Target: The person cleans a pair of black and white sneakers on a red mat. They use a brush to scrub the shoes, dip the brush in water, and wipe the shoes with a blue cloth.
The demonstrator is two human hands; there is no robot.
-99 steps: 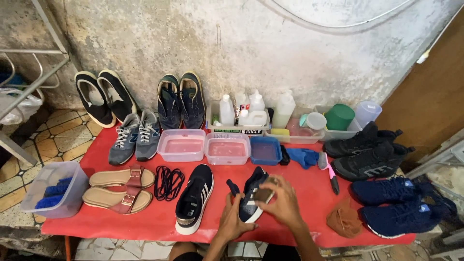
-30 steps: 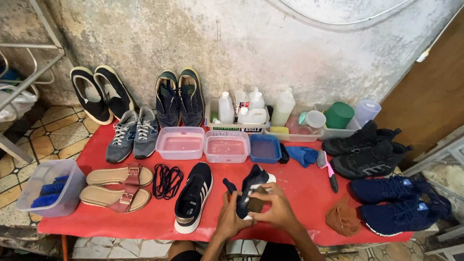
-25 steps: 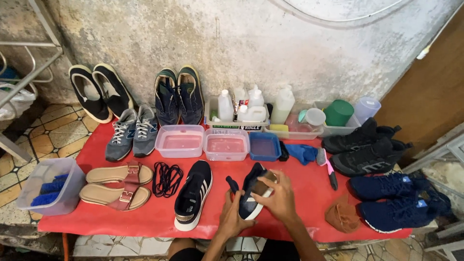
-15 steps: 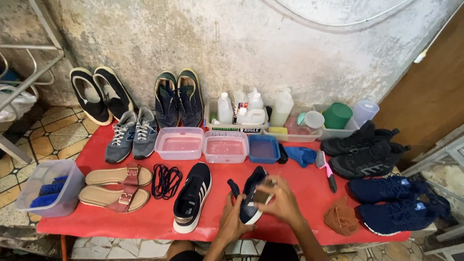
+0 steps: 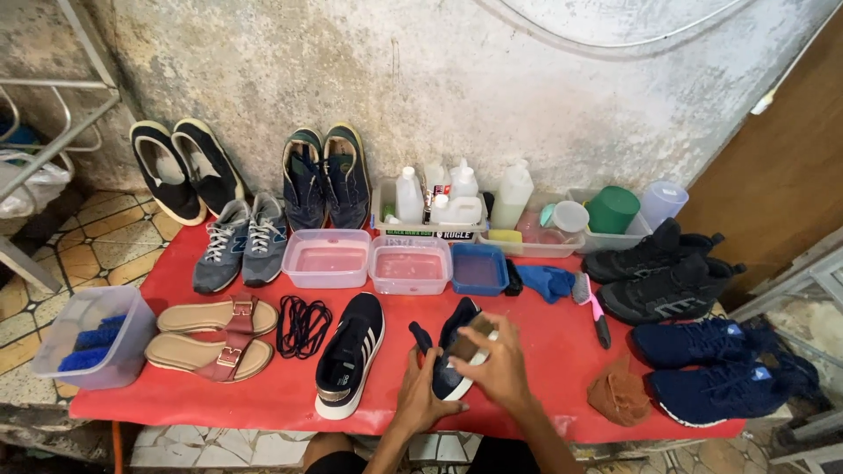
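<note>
- Two hands worked low on the red table [image 5: 263, 386], seen from the head camera.
- Left hand [image 5: 420, 399] gripped a dark sneaker [image 5: 452, 351] from below.
- Right hand [image 5: 500, 369] pressed a small brush [image 5: 472, 338] on it, beside its black mate [image 5: 351, 351].

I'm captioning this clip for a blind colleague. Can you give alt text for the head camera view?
Left hand steadies a dark sneaker on a red table while the right hand presses a brush to it. Shoe pairs, tubs and bottles surround them.
</note>
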